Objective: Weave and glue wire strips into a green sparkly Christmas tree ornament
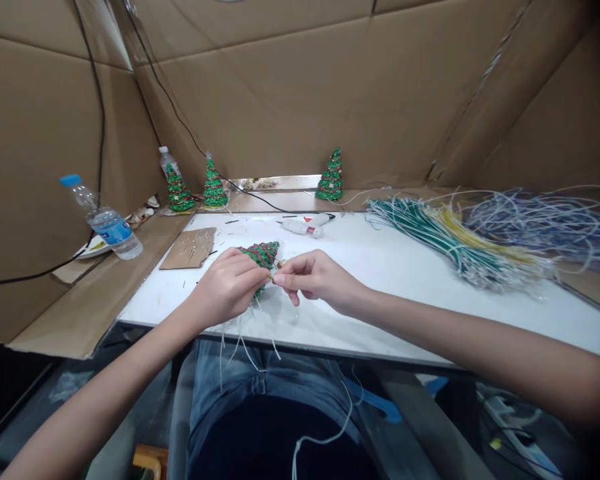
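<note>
A small green Christmas tree (264, 254) with red garland lies tilted over the white table, partly hidden by my left hand (233, 283). That hand is closed around the tree, its thumb and forefinger pinched at the tree's right side. My right hand (310, 277) is closed too, with thumb and forefinger meeting the left fingertips. Something tiny and yellowish shows between the two hands; I cannot make out what it is. Thin white wires (241, 347) hang from below the tree over the table's front edge.
Finished-looking trees (214, 183) stand along the back, another tree (331, 175) farther right. A white glue gun (303, 228) lies behind my hands, a cardboard piece (189, 249) to the left. Bundled green wires (430, 230) fill the right side. A water bottle (113, 227) leans at left.
</note>
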`<state>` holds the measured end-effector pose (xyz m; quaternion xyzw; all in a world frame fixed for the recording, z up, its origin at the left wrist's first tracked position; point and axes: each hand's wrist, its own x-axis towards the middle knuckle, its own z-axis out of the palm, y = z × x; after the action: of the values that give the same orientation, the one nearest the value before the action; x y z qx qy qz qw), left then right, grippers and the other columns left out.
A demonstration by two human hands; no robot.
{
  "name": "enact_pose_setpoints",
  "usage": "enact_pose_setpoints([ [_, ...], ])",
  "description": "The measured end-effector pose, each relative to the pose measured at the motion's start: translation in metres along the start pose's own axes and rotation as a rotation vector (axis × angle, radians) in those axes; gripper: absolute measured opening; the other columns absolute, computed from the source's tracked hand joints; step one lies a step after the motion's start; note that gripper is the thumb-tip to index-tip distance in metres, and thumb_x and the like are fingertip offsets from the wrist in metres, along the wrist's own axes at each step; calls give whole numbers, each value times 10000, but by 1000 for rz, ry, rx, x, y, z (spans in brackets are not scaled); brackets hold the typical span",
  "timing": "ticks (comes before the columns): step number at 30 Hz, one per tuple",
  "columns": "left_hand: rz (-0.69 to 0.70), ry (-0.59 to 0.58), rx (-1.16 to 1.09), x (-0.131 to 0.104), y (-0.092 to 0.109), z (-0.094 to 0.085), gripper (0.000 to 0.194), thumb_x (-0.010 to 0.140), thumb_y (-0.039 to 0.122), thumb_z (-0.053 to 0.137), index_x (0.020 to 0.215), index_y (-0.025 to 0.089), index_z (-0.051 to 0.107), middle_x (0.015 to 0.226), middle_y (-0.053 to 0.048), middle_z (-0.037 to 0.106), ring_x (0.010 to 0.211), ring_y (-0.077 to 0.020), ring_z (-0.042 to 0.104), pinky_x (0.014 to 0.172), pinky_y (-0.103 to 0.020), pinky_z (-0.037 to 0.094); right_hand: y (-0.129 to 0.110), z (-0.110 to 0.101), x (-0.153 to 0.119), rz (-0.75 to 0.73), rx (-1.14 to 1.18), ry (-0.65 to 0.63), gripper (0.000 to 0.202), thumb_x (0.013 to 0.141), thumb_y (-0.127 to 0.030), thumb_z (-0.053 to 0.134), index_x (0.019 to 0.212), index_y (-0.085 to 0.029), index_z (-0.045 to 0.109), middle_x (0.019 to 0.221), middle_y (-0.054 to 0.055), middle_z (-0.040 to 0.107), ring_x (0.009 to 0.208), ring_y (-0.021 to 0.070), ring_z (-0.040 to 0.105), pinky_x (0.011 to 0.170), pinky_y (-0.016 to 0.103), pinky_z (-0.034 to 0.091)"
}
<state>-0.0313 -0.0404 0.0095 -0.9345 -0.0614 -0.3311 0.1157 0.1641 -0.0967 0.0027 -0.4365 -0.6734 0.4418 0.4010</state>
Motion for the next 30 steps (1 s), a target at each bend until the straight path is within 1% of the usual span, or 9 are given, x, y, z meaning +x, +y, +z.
enact_pose_setpoints([
  [3,-31,-2,-37,-2,-1,1,187,894,149,470,837,135,648,697,-62,673,662,-167,603,656,-315,410,2,-4,-2,-151,-179,47,329,785,-426,635,865,-107,658,702,41,639,472,73,490,433,203,375],
  [7,-140,17,-173,-3,-2,1,165,885,179,508,829,156,661,734,-56,707,687,-161,627,695,-307,442,6,-10,-6,-652,-738,252,333,780,-308,665,1073,-158,608,969,80,642,707,134,593,608,253,478],
  [9,-203,4,-252,-2,-2,0,160,877,190,528,807,164,670,724,-45,714,670,-154,631,695,-295,455,8,-11,-6,-843,-999,317,213,843,-250,593,1039,-170,617,969,72,648,777,144,608,618,243,469],
  [12,-279,-38,-336,0,-2,-3,159,864,201,556,775,167,683,708,-35,719,647,-150,631,664,-272,464,10,-13,-3,-1042,-1260,356,124,891,-169,512,902,-181,635,859,31,663,712,118,599,558,226,428],
  [16,-315,-75,-376,2,-1,-4,164,859,201,565,762,159,691,706,-39,722,645,-153,637,644,-262,467,13,-14,4,-1177,-1339,336,185,896,-128,485,801,-167,639,730,20,653,658,120,589,501,229,387],
  [20,-258,-36,-324,1,-1,-1,161,871,200,547,795,164,684,723,-38,722,662,-150,637,683,-278,465,12,-9,5,-991,-1031,290,203,896,-141,479,779,-153,645,736,41,656,647,115,582,532,225,411],
  [26,-135,-11,-155,-1,-2,0,162,892,193,507,847,160,660,744,-52,709,703,-158,630,689,-307,426,0,0,1,-332,-250,172,272,813,-351,623,666,-124,646,612,26,589,528,95,498,460,214,372],
  [28,-114,-15,-138,-2,-2,0,159,894,185,503,856,159,655,745,-52,707,706,-157,627,693,-308,422,-2,0,1,-128,-103,82,346,794,-440,621,673,-116,638,538,0,546,452,79,442,412,209,328],
  [30,-106,-22,-139,-2,-2,0,152,890,179,508,853,157,653,749,-52,708,709,-159,629,699,-309,424,-2,-2,1,-79,-107,37,368,797,-462,602,674,-116,626,520,-5,537,442,79,440,416,209,335],
])
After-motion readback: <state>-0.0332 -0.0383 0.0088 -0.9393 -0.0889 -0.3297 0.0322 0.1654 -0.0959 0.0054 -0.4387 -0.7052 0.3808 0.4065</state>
